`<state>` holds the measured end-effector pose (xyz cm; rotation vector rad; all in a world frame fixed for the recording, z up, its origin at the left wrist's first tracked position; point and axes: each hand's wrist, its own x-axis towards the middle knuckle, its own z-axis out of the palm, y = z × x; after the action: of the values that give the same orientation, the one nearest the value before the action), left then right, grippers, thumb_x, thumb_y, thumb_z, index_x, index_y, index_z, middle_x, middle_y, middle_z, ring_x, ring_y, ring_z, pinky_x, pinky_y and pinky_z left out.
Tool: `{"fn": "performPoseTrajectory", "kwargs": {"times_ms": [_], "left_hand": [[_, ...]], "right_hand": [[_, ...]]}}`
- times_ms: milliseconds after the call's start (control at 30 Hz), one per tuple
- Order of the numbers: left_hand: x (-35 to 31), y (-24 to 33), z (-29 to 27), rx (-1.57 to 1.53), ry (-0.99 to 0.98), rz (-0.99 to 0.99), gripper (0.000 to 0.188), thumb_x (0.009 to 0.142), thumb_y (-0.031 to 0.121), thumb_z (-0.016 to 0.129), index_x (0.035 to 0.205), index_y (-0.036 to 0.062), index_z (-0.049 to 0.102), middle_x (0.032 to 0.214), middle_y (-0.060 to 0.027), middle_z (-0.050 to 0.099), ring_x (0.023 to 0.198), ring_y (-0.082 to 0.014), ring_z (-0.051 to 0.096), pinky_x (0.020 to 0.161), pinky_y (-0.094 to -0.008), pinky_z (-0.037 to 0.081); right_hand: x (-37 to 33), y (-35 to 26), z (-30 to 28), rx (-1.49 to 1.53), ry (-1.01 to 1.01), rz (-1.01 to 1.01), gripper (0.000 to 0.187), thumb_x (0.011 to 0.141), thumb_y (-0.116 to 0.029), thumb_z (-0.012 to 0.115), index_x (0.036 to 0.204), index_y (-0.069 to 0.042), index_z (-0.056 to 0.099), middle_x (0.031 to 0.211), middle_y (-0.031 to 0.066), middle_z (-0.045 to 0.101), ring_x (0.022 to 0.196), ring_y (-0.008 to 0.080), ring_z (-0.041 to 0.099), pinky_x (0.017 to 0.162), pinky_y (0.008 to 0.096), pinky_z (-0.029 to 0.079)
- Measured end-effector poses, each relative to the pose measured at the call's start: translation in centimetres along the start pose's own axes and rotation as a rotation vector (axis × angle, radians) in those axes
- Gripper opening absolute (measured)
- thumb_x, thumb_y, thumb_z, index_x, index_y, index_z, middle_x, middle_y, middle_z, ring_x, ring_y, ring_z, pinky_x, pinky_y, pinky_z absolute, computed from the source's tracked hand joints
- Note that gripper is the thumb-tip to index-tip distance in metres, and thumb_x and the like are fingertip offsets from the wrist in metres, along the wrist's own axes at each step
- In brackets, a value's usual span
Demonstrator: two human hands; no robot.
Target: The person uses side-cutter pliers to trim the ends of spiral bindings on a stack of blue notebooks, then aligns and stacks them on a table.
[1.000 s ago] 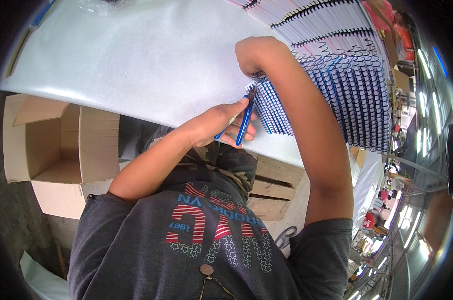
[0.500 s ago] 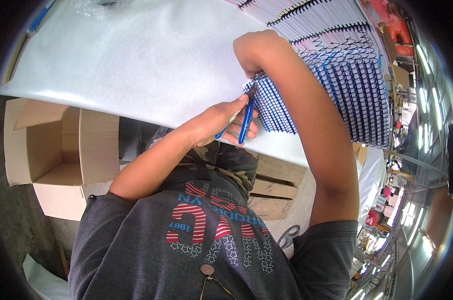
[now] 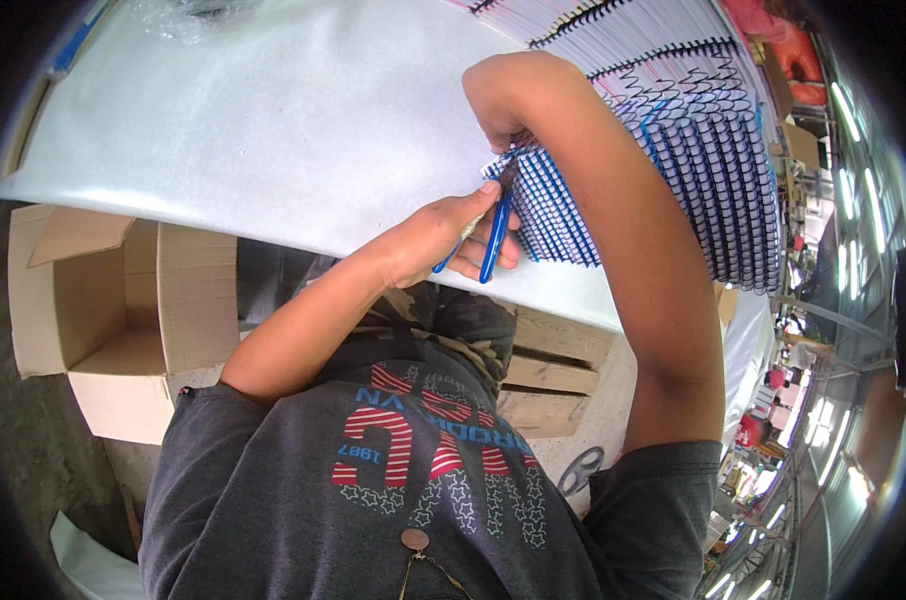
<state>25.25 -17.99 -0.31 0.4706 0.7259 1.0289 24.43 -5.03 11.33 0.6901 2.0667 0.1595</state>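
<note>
My left hand [image 3: 438,238] is closed around blue-handled pliers [image 3: 496,236], their dark jaws pointing up at the near-left corner of a stack of spiral-bound notebooks [image 3: 558,210]. Blue, white and dark coils run in rows along the stack's visible side. My right hand [image 3: 501,98] bends down over that same corner, just beyond the jaws. Its fingers are curled in at the coil ends; the fingertips are mostly hidden, and what they pinch does not show. The right forearm crosses over the stack and covers part of it.
More bound books with black coils [image 3: 638,62] lie farther back on the white table [image 3: 273,130]. Clear plastic wrap [image 3: 198,15] is at the far left. Below the table edge are an open cardboard box [image 3: 108,310], a wooden pallet [image 3: 553,375] and scissors handles [image 3: 580,468].
Both hands and the pliers have shifted very slightly, the pliers' jaws a little up and to the right at the stack's corner. The grip on the pliers stays.
</note>
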Motion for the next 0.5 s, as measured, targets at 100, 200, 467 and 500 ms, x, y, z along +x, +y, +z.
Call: {"fn": "performPoseTrajectory", "kwargs": {"times_ms": [100,200,467,500], "left_hand": [[-0.3,0.0,-0.9,0.037,-0.094,-0.034,0.061,0.095,0.054,0.024,0.112,0.0013,0.050,0.083,-0.0101,0.057,0.076,-0.0218,0.062,0.060,-0.0297,0.051],[-0.9,-0.2,-0.7,0.082,-0.071,-0.036,0.062,0.095,0.054,0.025,0.117,0.0012,0.048,0.088,-0.0120,0.058,0.083,-0.0237,0.063,0.062,-0.0294,0.051],[-0.8,1.5,0.4,0.053,-0.091,-0.046,0.064,0.094,0.057,0.020,0.118,0.0041,0.049,0.105,-0.0143,0.060,0.099,-0.0241,0.060,0.078,-0.0334,0.047],[-0.8,1.4,0.4,0.054,-0.093,-0.046,0.064,0.094,0.057,0.020,0.118,0.0041,0.049,0.105,-0.0143,0.060,0.099,-0.0241,0.060,0.078,-0.0334,0.047]], "right_hand": [[-0.8,-0.5,-1.1,0.032,-0.052,0.028,0.021,0.066,-0.004,0.070,0.086,0.003,0.069,0.080,0.0174,0.067,0.070,0.0269,0.066,0.060,0.0373,0.051],[-0.3,-0.1,-0.7,0.091,-0.010,0.031,0.021,0.066,-0.003,0.070,0.086,0.002,0.069,0.079,0.0172,0.067,0.069,0.0273,0.066,0.059,0.0384,0.051],[1.2,1.3,0.3,0.157,-0.036,-0.044,0.020,0.063,-0.002,0.069,0.083,-0.001,0.070,0.078,0.0139,0.068,0.069,0.0246,0.064,0.058,0.0373,0.049],[1.0,1.3,0.2,0.171,-0.029,-0.011,0.020,0.062,-0.002,0.069,0.083,-0.002,0.070,0.078,0.0133,0.068,0.070,0.0239,0.064,0.059,0.0370,0.049]]}}
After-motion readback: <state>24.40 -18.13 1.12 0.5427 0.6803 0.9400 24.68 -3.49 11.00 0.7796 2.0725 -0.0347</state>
